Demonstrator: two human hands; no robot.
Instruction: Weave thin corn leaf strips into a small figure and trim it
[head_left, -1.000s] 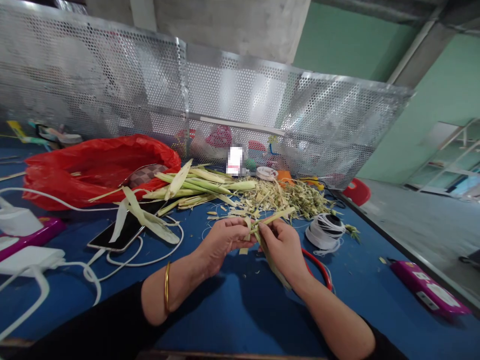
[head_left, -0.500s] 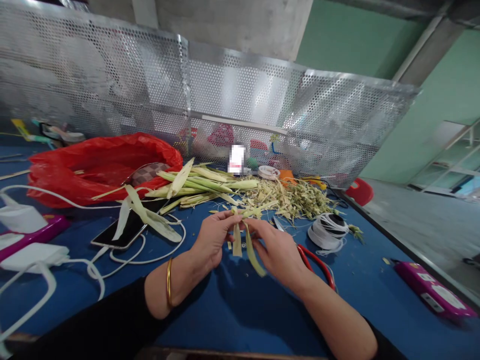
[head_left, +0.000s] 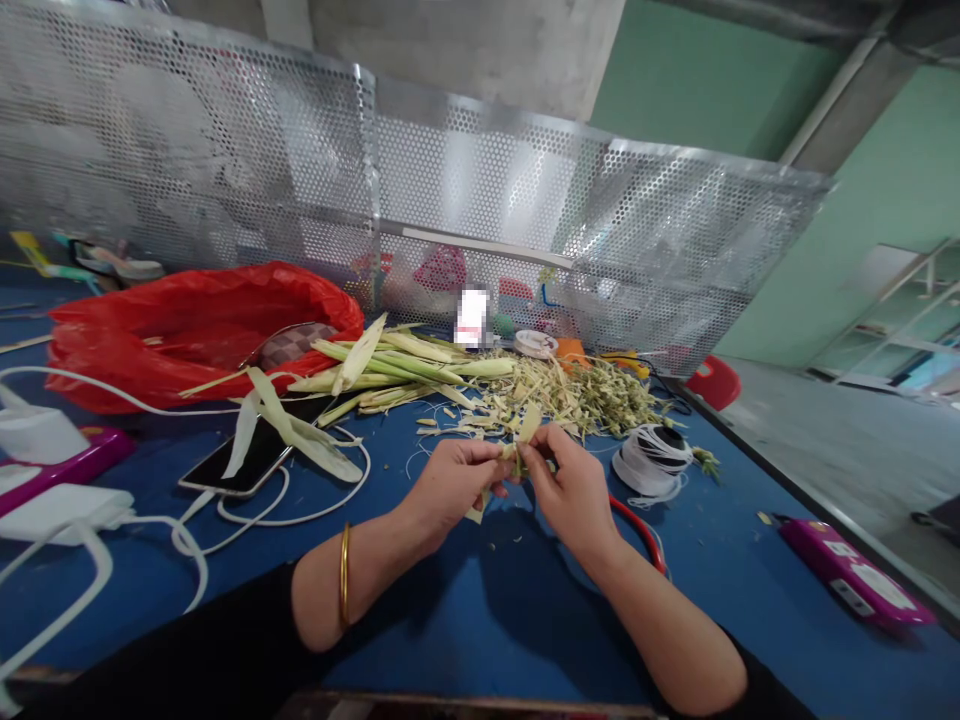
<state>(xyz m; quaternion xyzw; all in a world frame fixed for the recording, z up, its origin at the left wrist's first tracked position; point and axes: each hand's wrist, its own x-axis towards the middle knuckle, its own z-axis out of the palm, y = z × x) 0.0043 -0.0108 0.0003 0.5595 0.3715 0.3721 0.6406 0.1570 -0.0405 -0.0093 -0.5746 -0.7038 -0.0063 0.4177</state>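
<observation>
Moved the fingers of the right hand (head_left: pixel 574 490) a little to the right since half a second ago, and had a pale husk strip (head_left: pixel 529 422) poking up above them. At the left edge, saw a white plug (head_left: pixel 41 440) on a purple socket box (head_left: pixel 112 450). Up and right of that, saw an open red bag (head_left: pixel 90 340) with a checked pouch (head_left: pixel 292 345) in it. Left of the middle, saw a phone (head_left: pixel 259 455) flat on the blue table (head_left: pixel 465 640), with a loose husk (head_left: pixel 319 455) across it. Next, saw a heap of long husks (head_left: pixel 405 370). Near the middle of the frame, pinched the pale husk strip between the thumb and fingers of the left hand (head_left: pixel 450 485). Pinched it with the right hand too, just beside; could not make out the folds. Behind, saw dry scraps (head_left: pixel 517 395). Farther right, saw a red handle (head_left: pixel 637 525), partly hidden, and a spool of white string (head_left: pixel 651 468). At the lower right, saw another socket box (head_left: pixel 855 570).
</observation>
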